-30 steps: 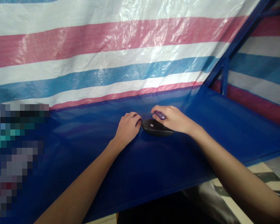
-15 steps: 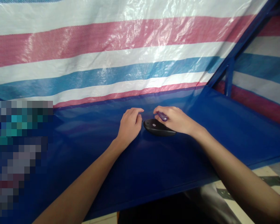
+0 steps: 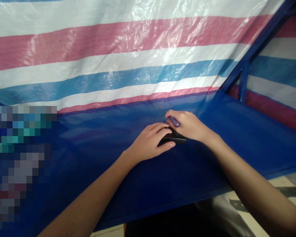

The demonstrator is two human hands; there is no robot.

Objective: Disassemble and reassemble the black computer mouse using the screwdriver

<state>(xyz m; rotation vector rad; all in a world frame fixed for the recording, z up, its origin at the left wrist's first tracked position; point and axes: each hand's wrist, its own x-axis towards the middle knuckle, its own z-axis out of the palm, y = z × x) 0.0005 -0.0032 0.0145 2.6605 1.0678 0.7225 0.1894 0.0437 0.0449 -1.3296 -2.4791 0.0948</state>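
A black computer mouse [image 3: 179,141] lies on the blue tabletop, partly covered by both hands. My left hand [image 3: 153,140] is closed around its left end, the fingers over the top and the thumb along the near side. My right hand [image 3: 188,123] is curled above the right end of the mouse. Between its fingers is what looks like a small screwdriver [image 3: 174,121] with a see-through purple handle; its shaft is mostly hidden, so I cannot tell whether its tip touches anything.
The blue table surface [image 3: 93,187] spreads around the hands. Behind it hangs a striped plastic sheet [image 3: 113,39], with a slanted blue metal frame [image 3: 246,54] at the right. Blurred-out things [image 3: 19,131] lie at the left. Pale floor shows below the table's near edge.
My left hand has moved right and taken hold of the mouse, which it was beside before. My right hand has shifted slightly right, with the purple-handled screwdriver still in it.
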